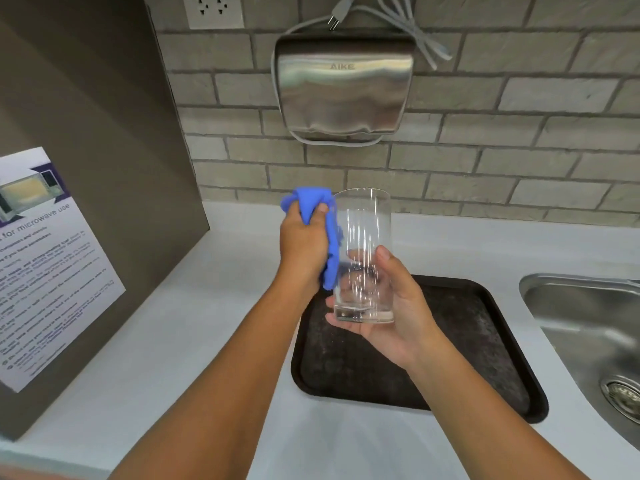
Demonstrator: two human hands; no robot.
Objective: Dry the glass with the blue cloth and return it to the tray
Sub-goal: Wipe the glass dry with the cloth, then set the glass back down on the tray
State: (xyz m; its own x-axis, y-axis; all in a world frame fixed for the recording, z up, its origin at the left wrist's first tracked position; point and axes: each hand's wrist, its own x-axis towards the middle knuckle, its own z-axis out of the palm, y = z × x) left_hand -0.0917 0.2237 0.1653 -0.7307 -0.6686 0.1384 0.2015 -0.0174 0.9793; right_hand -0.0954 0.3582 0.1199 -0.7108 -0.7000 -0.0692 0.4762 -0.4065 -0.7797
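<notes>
A clear, tall glass (363,230) is held upright above the tray, gripped around its lower half by my right hand (391,317). My left hand (302,242) clutches a bunched blue cloth (329,237) and presses it against the glass's left side. The cloth hangs down between my left palm and the glass. Below both hands lies a dark rectangular tray (485,348) on the white counter, with nothing on its visible surface.
A steel sink (585,323) with a drain lies at the right. A brown panel with a microwave notice (45,271) stands at the left. A metal hand dryer (344,88) hangs on the brick wall, beside a wall socket (213,10). White counter (214,341) surrounds the tray.
</notes>
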